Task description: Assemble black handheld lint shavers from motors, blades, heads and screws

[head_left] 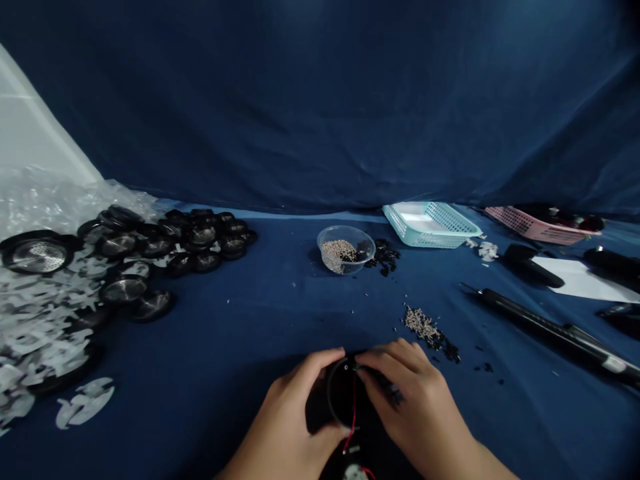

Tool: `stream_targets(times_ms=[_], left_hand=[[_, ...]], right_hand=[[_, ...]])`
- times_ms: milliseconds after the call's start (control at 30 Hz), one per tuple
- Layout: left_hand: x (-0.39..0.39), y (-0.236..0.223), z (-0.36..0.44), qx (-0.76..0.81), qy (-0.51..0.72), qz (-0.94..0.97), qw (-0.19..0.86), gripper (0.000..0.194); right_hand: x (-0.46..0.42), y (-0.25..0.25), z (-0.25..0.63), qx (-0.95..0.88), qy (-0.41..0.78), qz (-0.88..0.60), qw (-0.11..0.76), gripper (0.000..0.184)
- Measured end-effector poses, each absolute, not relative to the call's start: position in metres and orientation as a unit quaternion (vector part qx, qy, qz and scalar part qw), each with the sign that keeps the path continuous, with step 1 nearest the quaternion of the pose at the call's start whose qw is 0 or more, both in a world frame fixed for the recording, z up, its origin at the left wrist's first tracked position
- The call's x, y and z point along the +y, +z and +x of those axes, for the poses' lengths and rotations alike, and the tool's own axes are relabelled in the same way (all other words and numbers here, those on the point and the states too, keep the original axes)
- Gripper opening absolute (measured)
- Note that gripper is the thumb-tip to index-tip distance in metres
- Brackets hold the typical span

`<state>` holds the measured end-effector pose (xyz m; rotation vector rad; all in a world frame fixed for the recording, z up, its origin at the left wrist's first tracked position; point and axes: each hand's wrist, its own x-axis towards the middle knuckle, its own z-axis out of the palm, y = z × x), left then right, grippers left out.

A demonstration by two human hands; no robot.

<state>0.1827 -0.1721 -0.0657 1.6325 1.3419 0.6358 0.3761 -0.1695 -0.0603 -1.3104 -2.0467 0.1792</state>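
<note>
My left hand (293, 407) is wrapped round the left side of a dark round housing (340, 397), thumb low and fingertips on its upper rim. A red wire (355, 403) runs down across the housing towards a small whitish round part (354, 472) at the bottom edge. At the housing's upper right, the thumb and forefinger of my right hand (417, 393) are pinched together at the wire's top end. What lies between those fingertips is too small to make out. Some dark material under my right palm is mostly hidden.
Loose screws (423, 323) lie beyond my right hand, near a black electric screwdriver (545, 327). Farther back stand a clear bowl (367, 250) of screws, a light-blue basket (440, 237) and a pink basket (535, 227). Black round parts (203, 235) and white plastic pieces (45, 320) are heaped left.
</note>
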Motion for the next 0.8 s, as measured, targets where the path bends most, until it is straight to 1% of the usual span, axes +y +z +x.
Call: stream_targets(times_ms=[100,200,267,400,533,600,667,700,733,800], left_hand=[[-0.171,-0.068,0.182,0.526,0.272,0.66,0.462,0.067],[-0.167,-0.067,0.182,0.503,0.296,0.629,0.513,0.062],[-0.166,-0.065,0.182,0.491,0.306,0.605,0.547,0.06],[-0.167,-0.054,0.182,0.465,0.3,0.583,0.595,0.059],[-0.169,-0.037,0.183,0.415,0.305,0.516,0.685,0.049],[-0.168,-0.033,0.179,0.384,0.318,0.473,0.726,0.054],[-0.166,-0.031,0.175,0.335,0.327,0.434,0.77,0.065],[-0.165,-0.031,0.173,0.311,0.334,0.426,0.781,0.066],[-0.166,-0.031,0.172,0.298,0.347,0.428,0.78,0.063],[-0.169,-0.03,0.173,0.318,0.386,0.456,0.736,0.05]], right_hand=[[-0.169,-0.059,0.374,-0.783,0.035,-0.511,0.352,0.017],[-0.168,-0.055,0.376,-0.774,0.016,-0.512,0.371,0.014],[-0.168,-0.05,0.38,-0.78,0.034,-0.503,0.37,0.013],[-0.169,-0.034,0.387,-0.777,0.162,-0.479,0.376,0.012],[-0.172,-0.016,0.385,-0.707,0.326,-0.467,0.42,0.008],[-0.175,-0.009,0.383,-0.69,0.355,-0.452,0.439,0.008],[-0.179,-0.006,0.382,-0.703,0.324,-0.44,0.456,0.014],[-0.181,-0.005,0.381,-0.715,0.294,-0.439,0.457,0.018],[-0.184,-0.006,0.381,-0.73,0.258,-0.439,0.456,0.023],[-0.187,-0.009,0.38,-0.762,0.171,-0.431,0.453,0.031]])
